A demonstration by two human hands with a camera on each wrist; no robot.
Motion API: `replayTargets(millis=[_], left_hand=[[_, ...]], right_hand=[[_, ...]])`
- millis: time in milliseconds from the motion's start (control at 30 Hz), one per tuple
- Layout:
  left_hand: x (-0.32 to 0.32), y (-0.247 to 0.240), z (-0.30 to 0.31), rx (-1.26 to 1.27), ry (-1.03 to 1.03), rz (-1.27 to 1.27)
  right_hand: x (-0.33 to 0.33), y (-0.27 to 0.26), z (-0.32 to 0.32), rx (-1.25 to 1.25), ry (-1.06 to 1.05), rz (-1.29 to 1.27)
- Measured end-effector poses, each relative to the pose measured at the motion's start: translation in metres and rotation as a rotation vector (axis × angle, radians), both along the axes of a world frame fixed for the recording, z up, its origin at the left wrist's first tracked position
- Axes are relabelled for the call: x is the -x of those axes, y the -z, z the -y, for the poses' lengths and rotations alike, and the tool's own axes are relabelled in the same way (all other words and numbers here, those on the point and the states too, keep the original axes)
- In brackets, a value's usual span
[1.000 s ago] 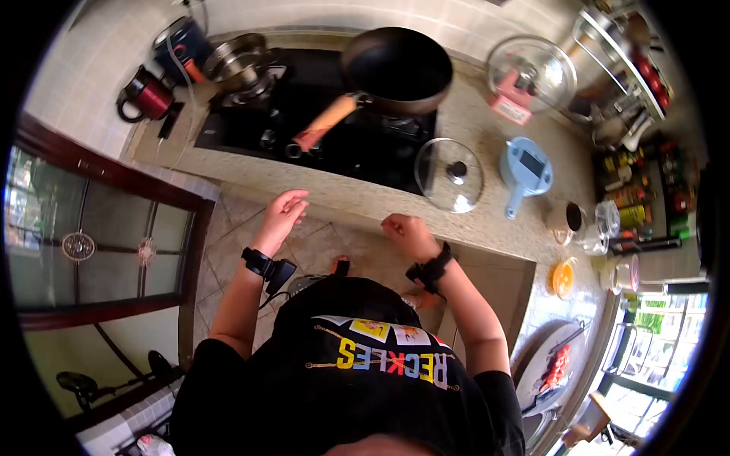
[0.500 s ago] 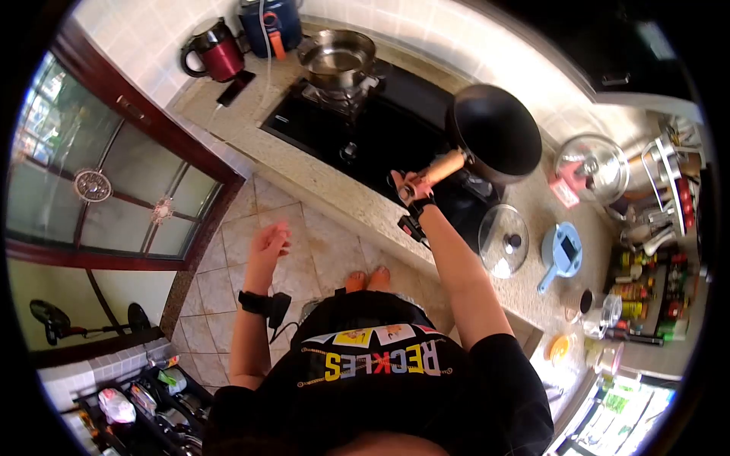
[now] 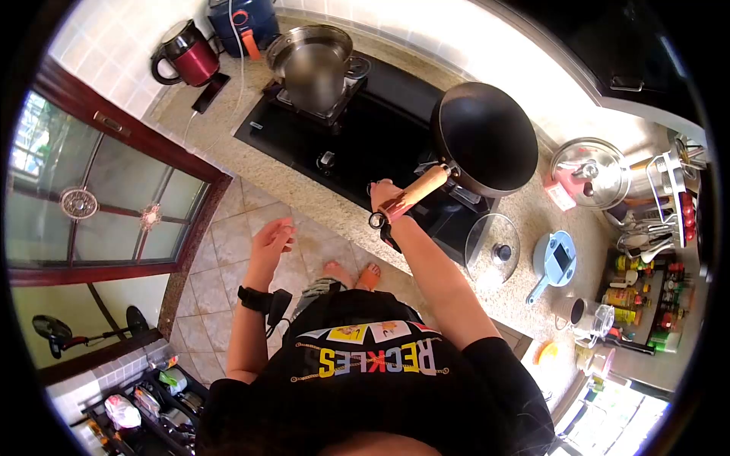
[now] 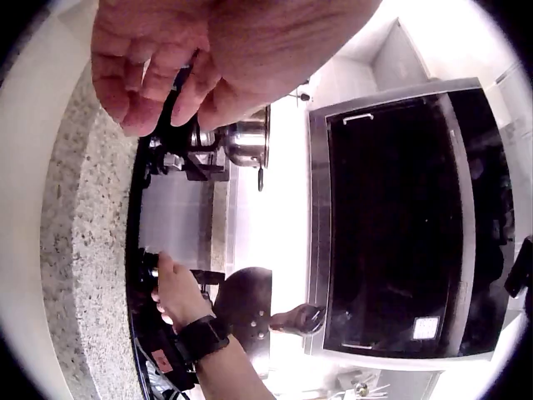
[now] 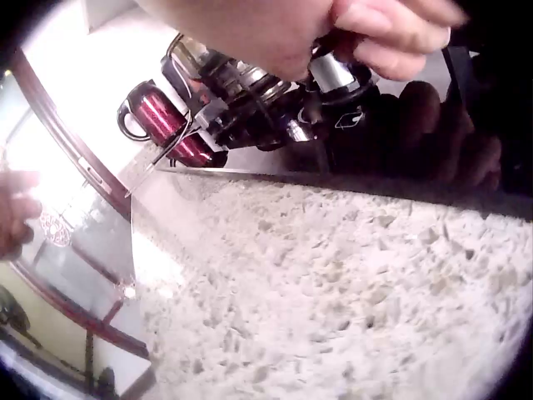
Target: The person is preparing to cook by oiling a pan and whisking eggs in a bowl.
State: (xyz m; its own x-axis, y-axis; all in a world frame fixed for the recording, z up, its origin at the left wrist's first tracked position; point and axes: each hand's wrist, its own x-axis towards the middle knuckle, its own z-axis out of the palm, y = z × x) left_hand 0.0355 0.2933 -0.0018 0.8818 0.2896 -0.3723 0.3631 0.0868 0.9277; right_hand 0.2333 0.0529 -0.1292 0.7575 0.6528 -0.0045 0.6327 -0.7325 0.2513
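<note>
At the front of the black gas stove, my right hand pinches a silver stove knob with its fingers. The wooden handle of a dark wok crosses above that hand and hides part of it in the head view. The wok sits on the right burner. My left hand hangs in the air over the floor in front of the counter, fingers loosely curled, holding nothing. The left burner carries a steel pot, with a second knob in front of it.
A glass lid lies right of the stove, near a light blue pan-shaped item. Another glass lid stands at the back. On the left are a red kettle, a dark phone and a blue appliance.
My right hand has reached forward from near the counter edge to the knob below the wok handle. The left hand has stayed low in front of the counter. The head view has shifted.
</note>
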Motion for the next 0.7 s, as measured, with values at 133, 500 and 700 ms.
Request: replayTargets(millis=[133,500,700], left_hand=[[-0.037,-0.001,-0.004,-0.05,0.123,0.019],[-0.105,0.006,-0.048,-0.033,0.27,0.063],[-0.11,0.015,-0.066,0.023,0.29,0.133]], right_hand=[[0.01,-0.043,-0.012,-0.352,0.434,-0.253],[0.023,-0.042,-0.019,-0.172,0.558,-0.089],[0.023,-0.057,-0.018,-0.17,0.565,-0.233]])
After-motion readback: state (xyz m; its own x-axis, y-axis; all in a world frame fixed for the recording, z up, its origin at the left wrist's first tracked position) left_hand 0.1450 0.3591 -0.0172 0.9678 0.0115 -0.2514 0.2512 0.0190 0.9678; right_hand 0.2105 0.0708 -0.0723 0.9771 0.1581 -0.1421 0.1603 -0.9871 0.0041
